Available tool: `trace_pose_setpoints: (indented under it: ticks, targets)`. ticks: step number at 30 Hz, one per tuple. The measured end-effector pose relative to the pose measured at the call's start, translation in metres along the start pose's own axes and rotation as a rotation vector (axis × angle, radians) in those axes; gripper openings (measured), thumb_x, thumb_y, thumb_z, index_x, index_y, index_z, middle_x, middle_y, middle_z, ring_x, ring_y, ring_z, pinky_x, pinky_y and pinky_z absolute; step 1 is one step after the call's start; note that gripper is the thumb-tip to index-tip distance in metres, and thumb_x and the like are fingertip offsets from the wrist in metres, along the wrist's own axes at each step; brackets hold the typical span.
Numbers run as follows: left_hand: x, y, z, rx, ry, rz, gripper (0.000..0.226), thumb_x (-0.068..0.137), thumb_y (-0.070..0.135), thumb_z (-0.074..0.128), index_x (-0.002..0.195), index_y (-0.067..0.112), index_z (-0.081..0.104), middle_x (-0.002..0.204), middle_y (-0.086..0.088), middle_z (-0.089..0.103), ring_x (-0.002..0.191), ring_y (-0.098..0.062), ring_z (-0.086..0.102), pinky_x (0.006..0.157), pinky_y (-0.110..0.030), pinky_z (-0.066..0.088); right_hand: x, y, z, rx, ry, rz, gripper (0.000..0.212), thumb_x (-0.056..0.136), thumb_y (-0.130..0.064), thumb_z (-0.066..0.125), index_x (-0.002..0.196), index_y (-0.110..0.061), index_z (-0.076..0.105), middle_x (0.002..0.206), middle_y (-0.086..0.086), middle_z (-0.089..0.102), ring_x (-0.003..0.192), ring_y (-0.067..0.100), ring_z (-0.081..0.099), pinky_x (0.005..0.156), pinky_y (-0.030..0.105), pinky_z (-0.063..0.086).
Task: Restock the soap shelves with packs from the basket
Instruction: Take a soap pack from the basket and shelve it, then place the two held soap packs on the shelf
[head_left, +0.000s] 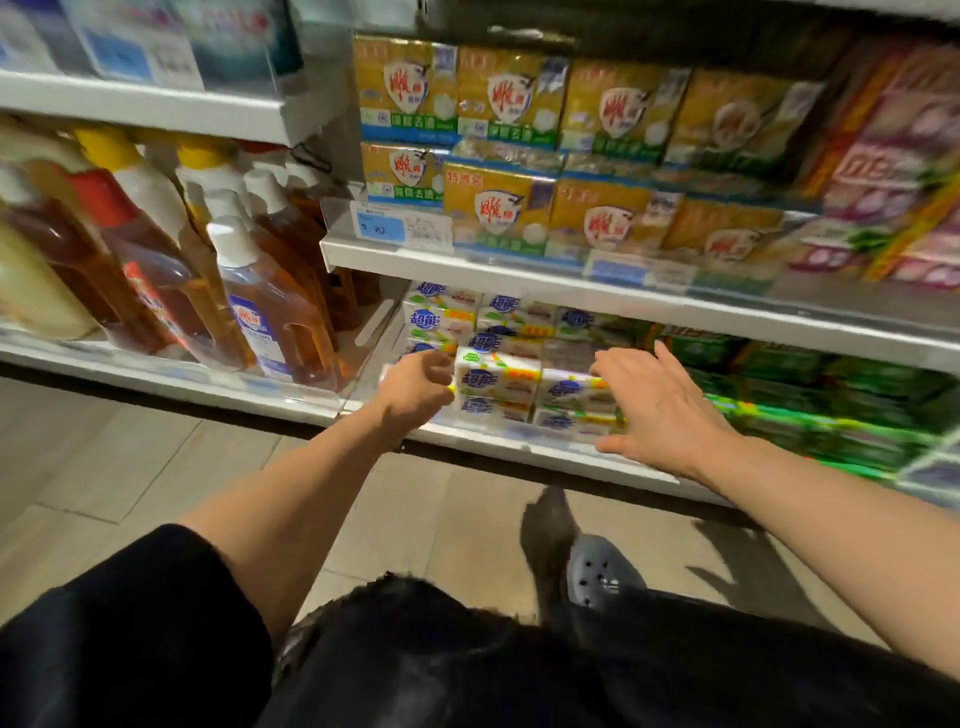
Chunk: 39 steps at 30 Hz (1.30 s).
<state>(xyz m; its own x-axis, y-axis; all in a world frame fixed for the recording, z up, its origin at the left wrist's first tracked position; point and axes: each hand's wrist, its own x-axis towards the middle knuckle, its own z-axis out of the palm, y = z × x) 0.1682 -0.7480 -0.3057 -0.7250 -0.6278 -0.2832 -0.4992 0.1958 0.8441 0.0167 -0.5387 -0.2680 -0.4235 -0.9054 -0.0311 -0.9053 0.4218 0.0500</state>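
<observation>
White soap packs (496, 384) with blue lettering lie stacked at the front of the lower shelf (519, 452). My left hand (415, 387) is at the left end of the front stack, its fingers curled against the top pack's edge. My right hand (660, 410) lies spread on the right, fingertips touching the neighbouring white pack (571, 392) and thumb low near the shelf lip. More white packs (441, 317) are piled behind. The basket is out of view.
Yellow soap packs (498, 208) fill the shelf above, behind a price rail (405, 228). Green packs (810, 395) lie right of the white ones. Brown detergent bottles (270, 322) stand on the left shelving. My shoe (597, 571) rests on the tiled floor below.
</observation>
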Motion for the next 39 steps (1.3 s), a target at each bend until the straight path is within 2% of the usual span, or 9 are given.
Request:
trace_pose_setpoints:
  ticks: [5, 8, 11, 16, 19, 22, 27, 36, 39]
  targets:
    - [-0.078, 0.109, 0.05, 0.094, -0.21, 0.27, 0.038, 0.089, 0.002, 0.064, 0.126, 0.002, 0.058, 0.116, -0.013, 0.066, 0.102, -0.023, 0.063, 0.088, -0.033, 0.051, -0.111, 0.046, -0.082, 0.027, 0.027, 0.179, 0.068, 0.077, -0.048, 0.074, 0.131, -0.019, 0.045, 0.13, 0.001, 0.052, 0.125, 0.022, 0.044, 0.114, 0.043, 0.021]
    - [-0.127, 0.184, 0.098, 0.132, -0.311, 0.434, 0.032, 0.089, 0.004, 0.065, 0.12, 0.005, 0.062, 0.107, -0.011, 0.067, 0.098, -0.021, 0.063, 0.082, -0.028, 0.051, -0.203, 0.083, -0.126, 0.018, 0.145, 0.332, 0.063, 0.077, -0.048, 0.074, 0.126, -0.015, 0.051, 0.12, 0.004, 0.058, 0.114, 0.025, 0.052, 0.097, 0.039, 0.04]
    - [-0.176, 0.251, 0.162, 0.199, -0.414, 0.618, 0.03, 0.089, 0.005, 0.066, 0.119, 0.002, 0.062, 0.105, -0.015, 0.069, 0.089, -0.017, 0.061, 0.069, -0.023, 0.049, -0.306, 0.118, -0.157, -0.029, 0.237, 0.485, 0.051, 0.078, -0.045, 0.073, 0.114, -0.014, 0.055, 0.113, 0.007, 0.059, 0.108, 0.028, 0.054, 0.09, 0.039, 0.039]
    - [-0.27, 0.322, 0.291, 0.216, -0.667, 0.834, 0.023, 0.085, 0.003, 0.07, 0.106, 0.009, 0.063, 0.093, -0.01, 0.067, 0.089, -0.024, 0.063, 0.084, -0.04, 0.052, -0.469, 0.153, -0.165, -0.006, 0.398, 0.747, 0.047, 0.077, -0.036, 0.074, 0.113, -0.009, 0.059, 0.111, 0.013, 0.062, 0.107, 0.033, 0.056, 0.092, 0.04, 0.042]
    - [-0.329, 0.337, 0.369, 0.195, -0.822, 0.919, 0.032, 0.085, -0.005, 0.067, 0.115, 0.002, 0.059, 0.094, -0.009, 0.06, 0.082, -0.01, 0.06, 0.075, -0.023, 0.049, -0.552, 0.162, -0.149, -0.04, 0.39, 0.934, 0.039, 0.077, -0.033, 0.074, 0.104, -0.009, 0.06, 0.104, 0.014, 0.061, 0.102, 0.034, 0.054, 0.086, 0.04, 0.041]
    - [-0.377, 0.336, 0.436, 0.245, -0.959, 0.988, 0.042, 0.086, -0.01, 0.062, 0.127, -0.005, 0.052, 0.111, -0.009, 0.054, 0.099, -0.019, 0.053, 0.07, -0.008, 0.045, -0.626, 0.163, -0.13, -0.01, 0.402, 1.1, 0.036, 0.077, -0.029, 0.074, 0.104, -0.009, 0.06, 0.104, 0.016, 0.062, 0.101, 0.035, 0.056, 0.084, 0.041, 0.043]
    - [-0.42, 0.34, 0.514, 0.306, -0.897, 1.192, 0.047, 0.086, 0.009, 0.07, 0.13, 0.002, 0.056, 0.131, -0.013, 0.057, 0.125, -0.025, 0.051, 0.099, -0.019, 0.033, -0.718, 0.165, -0.106, 0.023, 0.39, 1.339, 0.034, 0.079, -0.027, 0.073, 0.103, -0.006, 0.062, 0.103, 0.015, 0.063, 0.1, 0.035, 0.056, 0.083, 0.039, 0.04]
    - [-0.433, 0.387, 0.623, 0.314, -0.764, 1.305, 0.049, 0.085, 0.011, 0.07, 0.13, 0.003, 0.054, 0.129, -0.017, 0.057, 0.122, -0.03, 0.05, 0.088, -0.019, 0.03, -0.78, 0.246, -0.081, 0.134, 0.297, 1.639, 0.056, 0.076, -0.037, 0.073, 0.118, -0.006, 0.052, 0.119, 0.016, 0.055, 0.11, 0.034, 0.051, 0.087, 0.038, 0.041]
    - [-0.429, 0.402, 0.662, 0.344, -0.771, 1.273, 0.058, 0.078, 0.028, 0.075, 0.129, 0.008, 0.054, 0.125, -0.014, 0.058, 0.119, -0.029, 0.051, 0.087, -0.024, 0.034, -0.788, 0.277, -0.077, 0.188, 0.298, 1.704, 0.06, 0.076, -0.036, 0.073, 0.121, -0.007, 0.046, 0.124, 0.017, 0.05, 0.114, 0.036, 0.047, 0.088, 0.038, 0.04]
